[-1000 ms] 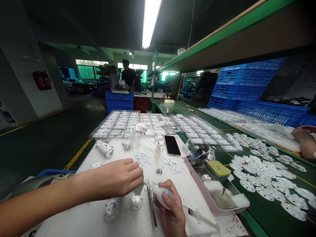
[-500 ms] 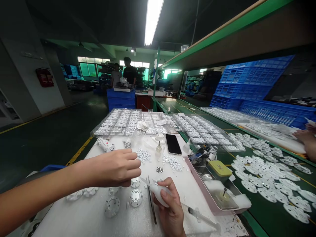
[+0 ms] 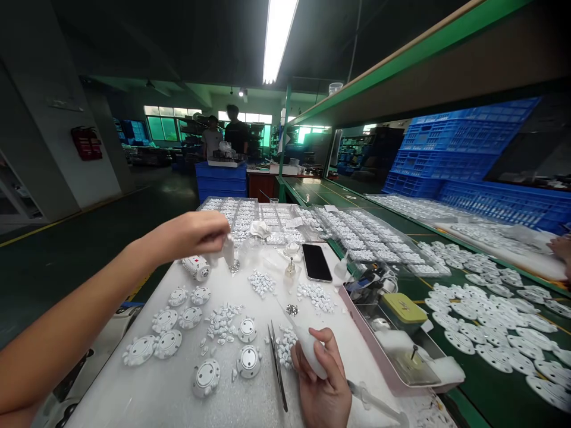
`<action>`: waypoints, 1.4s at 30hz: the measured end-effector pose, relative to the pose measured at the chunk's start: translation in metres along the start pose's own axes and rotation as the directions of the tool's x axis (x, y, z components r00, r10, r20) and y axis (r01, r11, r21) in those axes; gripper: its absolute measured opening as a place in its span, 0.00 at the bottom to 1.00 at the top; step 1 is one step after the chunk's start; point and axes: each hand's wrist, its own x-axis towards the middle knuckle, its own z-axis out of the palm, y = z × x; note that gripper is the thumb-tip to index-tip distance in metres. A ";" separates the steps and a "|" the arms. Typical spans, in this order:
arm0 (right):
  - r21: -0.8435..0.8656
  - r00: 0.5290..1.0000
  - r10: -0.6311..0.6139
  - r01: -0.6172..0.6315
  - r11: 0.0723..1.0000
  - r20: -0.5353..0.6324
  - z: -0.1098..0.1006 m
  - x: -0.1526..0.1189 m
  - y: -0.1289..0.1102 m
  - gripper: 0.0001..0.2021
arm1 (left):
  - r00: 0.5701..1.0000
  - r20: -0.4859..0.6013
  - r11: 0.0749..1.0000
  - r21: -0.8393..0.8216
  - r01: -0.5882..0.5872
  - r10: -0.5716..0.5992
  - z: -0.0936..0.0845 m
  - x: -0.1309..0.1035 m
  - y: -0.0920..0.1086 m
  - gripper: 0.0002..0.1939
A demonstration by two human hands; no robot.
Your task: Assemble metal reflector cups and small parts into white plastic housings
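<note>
My right hand [image 3: 325, 380] is wrapped round a white squeeze bottle [image 3: 311, 352] with a thin nozzle pointing up and left. Reaching forward over the board, my left hand [image 3: 203, 233] is closed, fingers down; a pale, blurred bit [image 3: 228, 248] shows below its fingertips, its kind unclear. Tweezers [image 3: 277, 365] lie left of the bottle, beside a heap of small white pieces [image 3: 285, 345]. Round white parts with dark dots, such as this disc [image 3: 248, 361], rest on the white board [image 3: 156, 392]. Under my left hand lies a white cylinder with a red mark [image 3: 196, 267].
Clear trays of white pieces [image 3: 366, 235] line the back. A black phone [image 3: 316, 263], a pink bin [image 3: 370, 345] with a yellow tin [image 3: 405, 308], and a syringe [image 3: 379, 405] are on the right. Flat white plates [image 3: 495, 333] cover the green bench; another person's hand [image 3: 559, 246] is beyond.
My left hand has moved forward and left, away from the bottle's nozzle, uncovering the round parts and a white heap. My right hand keeps the bottle, shifted slightly right in view.
</note>
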 end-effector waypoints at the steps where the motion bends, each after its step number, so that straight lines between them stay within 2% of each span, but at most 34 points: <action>1: -0.017 1.000 0.000 0.000 1.000 0.002 0.000 -0.001 0.000 0.16 | 0.986 -0.046 0.985 -0.069 0.157 -0.160 -0.002 0.003 -0.008 0.07; 2: -0.037 1.000 -0.001 0.001 0.999 0.007 0.000 -0.001 0.000 0.16 | 0.946 -0.074 0.940 -0.160 0.301 -0.316 -0.001 0.009 -0.015 0.07; 3: -0.053 1.000 -0.004 0.005 0.999 0.010 0.001 -0.002 0.001 0.16 | 0.888 -0.081 0.870 -0.256 0.421 -0.453 0.004 0.016 -0.021 0.08; 5: -0.070 1.000 -0.014 0.015 0.997 0.014 0.002 -0.002 0.003 0.17 | 0.742 0.000 0.629 -0.530 0.569 -0.670 0.020 0.033 -0.033 0.08; 6: -0.072 1.000 -0.019 0.020 0.997 0.015 0.002 -0.002 0.003 0.16 | 0.713 0.026 0.567 -0.586 0.579 -0.701 0.031 0.042 -0.039 0.09; 8: -0.073 0.999 -0.034 0.035 0.997 0.012 0.002 -0.003 0.003 0.16 | 0.682 0.052 0.481 -0.669 0.566 -0.730 0.054 0.056 -0.050 0.13; 10: -0.083 0.998 -0.060 0.060 0.995 0.003 0.002 -0.003 0.002 0.16 | 0.681 0.063 0.424 -0.739 0.523 -0.730 0.073 0.063 -0.058 0.21; 12: -0.099 0.996 -0.093 0.091 0.991 -0.016 0.003 -0.003 0.001 0.17 | 0.699 0.071 0.397 -0.781 0.483 -0.711 0.082 0.060 -0.058 0.29; 14: -0.135 0.994 -0.105 0.100 0.986 -0.032 0.004 -0.001 0.001 0.19 | 0.728 0.086 0.395 -0.794 0.462 -0.680 0.081 0.047 -0.049 0.32; 16: -0.209 0.998 -0.065 0.060 0.976 -0.018 0.007 0.001 0.002 0.20 | 0.762 0.111 0.427 -0.772 0.470 -0.638 0.071 0.028 -0.033 0.33; 19: -0.350 1.000 -0.013 0.022 0.937 0.028 0.013 0.005 0.002 0.23 | 0.829 0.197 0.635 -0.558 0.534 -0.524 0.049 -0.011 0.003 0.30; 20: -0.400 0.999 -0.025 0.041 0.916 0.046 0.016 0.007 0.002 0.23 | 0.844 0.251 0.691 -0.488 0.533 -0.474 0.043 -0.026 0.016 0.28; 22: -0.528 0.991 -0.103 0.130 0.839 0.081 0.022 0.011 0.000 0.23 | 0.848 0.315 0.773 -0.361 0.522 -0.426 0.034 -0.057 0.041 0.25; 25: -0.749 0.960 -0.243 0.260 0.610 0.135 0.032 0.021 -0.004 0.20 | 0.846 0.363 0.831 -0.255 0.494 -0.391 0.037 -0.100 0.072 0.22; 28: -0.843 0.954 -0.240 0.275 0.462 0.180 0.041 0.034 -0.005 0.21 | 0.818 0.392 0.821 -0.220 0.527 -0.420 0.053 -0.130 0.094 0.22; 30: -0.896 0.950 -0.205 0.293 0.334 0.234 0.044 0.042 -0.003 0.22 | 0.777 0.433 0.783 -0.219 0.583 -0.457 0.066 -0.142 0.105 0.23; 32: -0.929 0.931 -0.197 0.338 0.148 0.307 0.043 0.048 0.000 0.20 | 0.731 0.472 0.736 -0.223 0.639 -0.492 0.076 -0.148 0.115 0.24; 34: -0.925 0.909 -0.195 0.379 0.013 0.369 0.040 0.051 0.004 0.17 | 0.706 0.474 0.701 -0.229 0.676 -0.526 0.084 -0.151 0.124 0.26; 37: -0.917 0.900 -0.177 0.396 -0.046 0.397 0.034 0.054 0.009 0.15 | 0.695 0.416 0.662 -0.248 0.707 -0.586 0.094 -0.155 0.134 0.27; 42: -0.921 0.909 -0.153 0.375 -0.108 0.388 0.029 0.060 0.013 0.18 | 0.695 0.304 0.648 -0.255 0.718 -0.652 0.109 -0.162 0.143 0.22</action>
